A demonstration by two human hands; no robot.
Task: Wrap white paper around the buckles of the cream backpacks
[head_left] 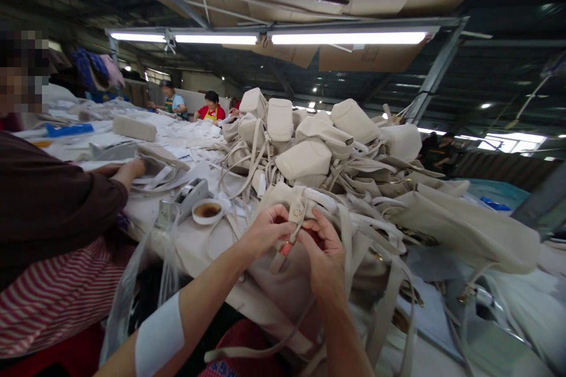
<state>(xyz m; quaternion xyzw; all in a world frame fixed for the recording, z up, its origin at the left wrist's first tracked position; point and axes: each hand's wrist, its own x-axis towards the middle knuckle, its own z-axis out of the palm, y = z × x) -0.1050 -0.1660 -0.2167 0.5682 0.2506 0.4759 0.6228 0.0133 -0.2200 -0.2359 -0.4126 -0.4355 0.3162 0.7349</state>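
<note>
A beige handbag (276, 285) lies in front of me at the table's edge. On its upper part is a strap tab with a gold-coloured clasp (297, 210). My left hand (266, 230) pinches this tab from the left, just under the clasp. From the other side my right hand (325, 241) closes its thumb and fingers on the same strap, the other fingers curled. Below the fingertips hangs a narrow strap end with a small orange-red piece (286, 248) on it. What exactly lies between the fingertips is partly hidden.
A big heap of beige bags (305, 156) rises behind my hands. Left of them stand a white bowl of brown liquid (207, 211) and a grey tape dispenser (192, 193). A co-worker's hand (132, 169) rests on another bag at the left. Loose straps (389, 306) hang at the right.
</note>
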